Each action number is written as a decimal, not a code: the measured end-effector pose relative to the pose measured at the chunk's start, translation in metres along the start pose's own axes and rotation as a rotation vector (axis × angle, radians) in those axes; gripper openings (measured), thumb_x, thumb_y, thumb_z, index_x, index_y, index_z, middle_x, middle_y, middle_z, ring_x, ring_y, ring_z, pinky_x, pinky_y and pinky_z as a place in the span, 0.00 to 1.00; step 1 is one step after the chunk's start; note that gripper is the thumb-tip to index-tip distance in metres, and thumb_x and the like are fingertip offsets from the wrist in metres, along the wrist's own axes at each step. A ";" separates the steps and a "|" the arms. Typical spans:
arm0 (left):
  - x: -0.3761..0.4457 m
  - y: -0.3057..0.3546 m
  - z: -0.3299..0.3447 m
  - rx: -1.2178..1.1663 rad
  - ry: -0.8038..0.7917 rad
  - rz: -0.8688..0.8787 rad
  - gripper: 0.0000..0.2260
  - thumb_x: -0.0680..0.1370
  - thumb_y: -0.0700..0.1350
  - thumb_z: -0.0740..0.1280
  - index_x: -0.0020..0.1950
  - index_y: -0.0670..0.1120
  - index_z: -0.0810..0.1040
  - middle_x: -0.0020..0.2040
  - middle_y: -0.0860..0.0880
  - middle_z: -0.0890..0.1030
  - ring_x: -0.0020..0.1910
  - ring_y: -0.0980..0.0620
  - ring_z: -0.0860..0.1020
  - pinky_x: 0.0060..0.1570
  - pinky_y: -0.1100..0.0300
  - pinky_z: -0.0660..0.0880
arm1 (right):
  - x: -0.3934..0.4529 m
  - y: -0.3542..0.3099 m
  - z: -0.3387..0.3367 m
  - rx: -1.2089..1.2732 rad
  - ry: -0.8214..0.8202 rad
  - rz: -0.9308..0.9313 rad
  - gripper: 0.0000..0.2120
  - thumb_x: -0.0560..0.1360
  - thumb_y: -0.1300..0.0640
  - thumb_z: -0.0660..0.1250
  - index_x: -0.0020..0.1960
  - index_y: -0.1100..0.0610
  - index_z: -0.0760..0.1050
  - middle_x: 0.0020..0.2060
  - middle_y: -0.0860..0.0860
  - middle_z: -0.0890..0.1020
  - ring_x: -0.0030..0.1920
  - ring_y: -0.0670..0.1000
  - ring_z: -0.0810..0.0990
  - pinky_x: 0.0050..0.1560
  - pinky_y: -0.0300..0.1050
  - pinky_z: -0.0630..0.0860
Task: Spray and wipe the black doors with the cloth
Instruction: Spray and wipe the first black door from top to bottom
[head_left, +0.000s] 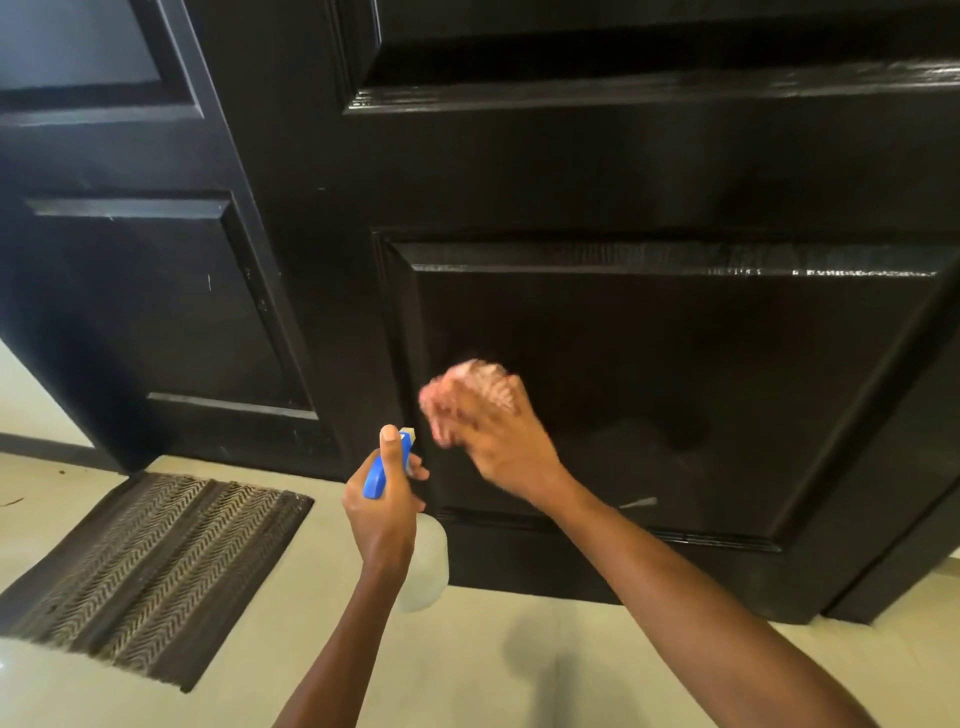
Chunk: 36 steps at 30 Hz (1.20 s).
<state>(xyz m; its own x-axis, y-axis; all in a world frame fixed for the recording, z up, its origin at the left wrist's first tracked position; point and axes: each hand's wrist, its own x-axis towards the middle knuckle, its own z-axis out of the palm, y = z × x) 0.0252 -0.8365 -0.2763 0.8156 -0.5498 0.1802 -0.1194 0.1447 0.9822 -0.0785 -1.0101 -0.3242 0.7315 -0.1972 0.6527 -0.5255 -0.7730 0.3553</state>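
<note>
Cloth (480, 382): pinkish, bunched, pressed against the lower recessed panel of the right-hand black door (649, 197), near the panel's left edge. Blurred, so the weave was not readable. Judged soft and light, conforming to the panel mouldings; best held as a wad under the palm rather than by a corner.

Right hand (496, 431): fingers curled over the cloth, holding it to the door face.

Left hand (384, 499): wrapped round the neck of the spray bottle (423, 564), thumb up along the blue trigger head, nozzle towards the door. Bottle body translucent, pale; fill level not discernible. Judged light, rigid, possibly slick if wet; the neck grip suits it.

A faint damp patch showed on the panel right of the cloth. Second black door (145, 291) stood at left. Woven doormat (150, 566) lay on the pale floor (519, 675).
</note>
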 end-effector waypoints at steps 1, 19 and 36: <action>-0.002 -0.003 -0.004 0.004 0.007 0.000 0.24 0.79 0.65 0.60 0.45 0.46 0.84 0.36 0.43 0.82 0.33 0.51 0.79 0.28 0.65 0.75 | -0.018 -0.007 0.016 -0.017 -0.127 -0.151 0.37 0.77 0.59 0.66 0.82 0.46 0.56 0.83 0.49 0.51 0.83 0.53 0.46 0.79 0.64 0.37; -0.006 -0.053 -0.035 0.021 0.006 -0.145 0.21 0.78 0.63 0.61 0.42 0.49 0.82 0.34 0.47 0.82 0.32 0.51 0.80 0.29 0.60 0.77 | -0.024 -0.029 0.028 -0.004 0.245 0.481 0.27 0.82 0.50 0.62 0.79 0.46 0.60 0.83 0.55 0.47 0.81 0.62 0.48 0.76 0.72 0.41; -0.016 -0.095 -0.023 0.019 -0.107 -0.195 0.21 0.77 0.63 0.61 0.46 0.48 0.83 0.35 0.48 0.82 0.33 0.50 0.81 0.28 0.61 0.77 | -0.173 -0.029 0.061 -0.088 -0.047 0.772 0.26 0.81 0.48 0.62 0.78 0.51 0.63 0.77 0.61 0.61 0.79 0.66 0.54 0.74 0.77 0.43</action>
<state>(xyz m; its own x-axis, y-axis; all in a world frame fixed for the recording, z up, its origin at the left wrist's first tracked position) 0.0362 -0.8225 -0.3743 0.7598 -0.6501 -0.0095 0.0230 0.0122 0.9997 -0.1628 -0.9903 -0.4881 0.1606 -0.6871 0.7086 -0.9247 -0.3558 -0.1354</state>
